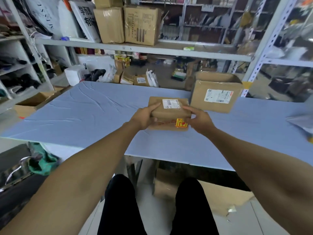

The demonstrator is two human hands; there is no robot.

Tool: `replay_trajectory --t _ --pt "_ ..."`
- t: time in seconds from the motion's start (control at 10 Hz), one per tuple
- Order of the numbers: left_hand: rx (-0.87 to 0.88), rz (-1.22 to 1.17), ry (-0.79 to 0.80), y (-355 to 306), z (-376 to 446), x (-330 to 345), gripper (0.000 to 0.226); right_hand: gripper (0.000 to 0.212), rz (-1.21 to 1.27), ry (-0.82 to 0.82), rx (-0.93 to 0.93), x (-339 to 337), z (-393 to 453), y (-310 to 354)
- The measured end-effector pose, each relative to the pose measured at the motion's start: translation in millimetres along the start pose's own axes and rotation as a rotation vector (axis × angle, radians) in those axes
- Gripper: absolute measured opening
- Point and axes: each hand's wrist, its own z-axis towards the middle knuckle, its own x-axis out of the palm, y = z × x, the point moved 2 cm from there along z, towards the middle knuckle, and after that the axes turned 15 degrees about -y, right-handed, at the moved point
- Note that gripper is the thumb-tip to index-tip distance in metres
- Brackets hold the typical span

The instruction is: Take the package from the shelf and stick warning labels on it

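A small brown cardboard package (169, 112) rests on the pale blue table (84, 116), a little right of centre. A white shipping label (170, 103) sits on its top face. On its near side is a yellow and red warning label (180, 123). My left hand (145, 117) grips the package's left end, thumb on top. My right hand (199, 120) holds the right end, fingers beside the warning label. Both forearms reach forward from the bottom of the view.
A bigger cardboard box (215, 95) with a white label stands just behind and right of the package. Metal shelving (135, 48) with cartons runs behind the table. A grey bag (301, 121) lies at the table's right edge. Boxes sit on the floor under the table.
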Motion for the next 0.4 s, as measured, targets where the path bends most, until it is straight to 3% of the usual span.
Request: replay_trajectory --t 0.1,0.2,0.3,0.4 --pt "0.021 -0.029 0.013 -17.5 -13.5 22.4 0.070 0.054 -0.017 -0.052 0.046 -19.3 -19.9 -16.7" --pt "0.020 -0.004 0.048 -20.6 -21.8 37.5 0.070 0.064 -0.066 0.049 0.099 -19.1 -32.4 -29.1" --pt "0.004 0.054 0.129 -30.6 -25.1 29.4 0.074 0.085 -0.090 0.265 0.086 -15.8 -39.6 -28.2" --pt "0.019 0.141 0.190 -43.0 -18.6 14.3 0.086 0.085 -0.181 0.230 0.029 -23.3 -24.3 -16.7"
